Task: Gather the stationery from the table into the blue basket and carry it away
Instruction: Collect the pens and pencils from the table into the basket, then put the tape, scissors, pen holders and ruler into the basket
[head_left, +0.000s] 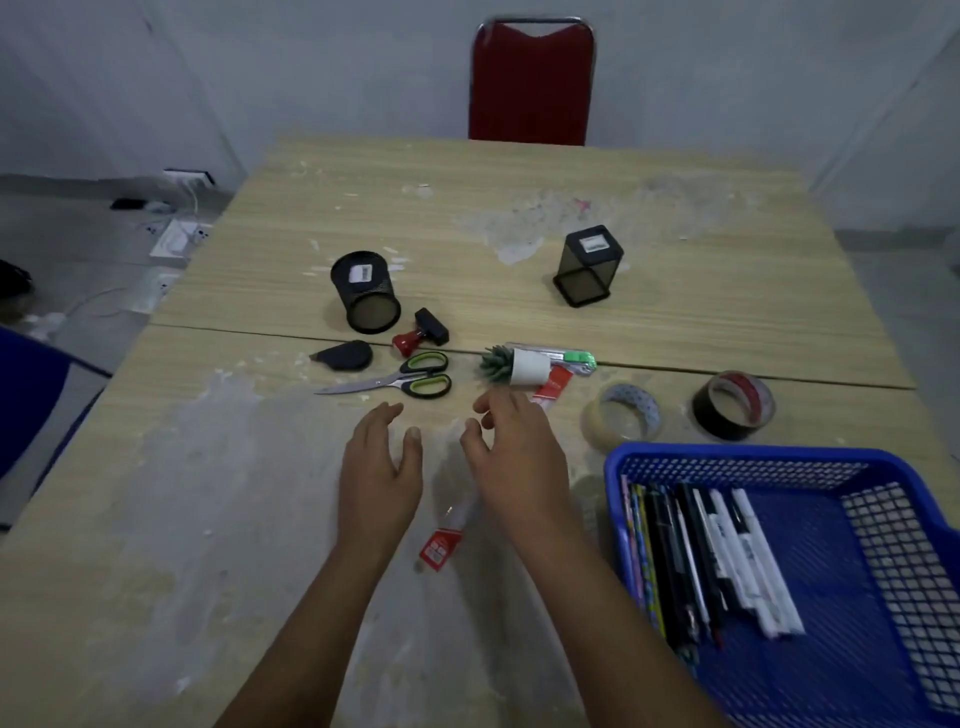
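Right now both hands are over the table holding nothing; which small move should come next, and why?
Probably lower the right hand onto the small toppled plant pot just beyond its fingers. It lies nearest, both hands are free, and the blue basket holding pens sits on that same side.

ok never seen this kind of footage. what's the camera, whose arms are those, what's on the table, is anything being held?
There is no machine here: one wide-angle camera worn on a person's head looks forward and down, so the two bare arms are the wearer's own. The left hand and right hand hover over the table, fingers relaxed, holding nothing. On the table lie scissors, a red-handled stamp, a small potted plant on its side, two rolls of tape, two black mesh pen cups and a red-labelled tube between the wrists. The blue basket at the right already holds pens and pencils. A red chair stands at the far side.
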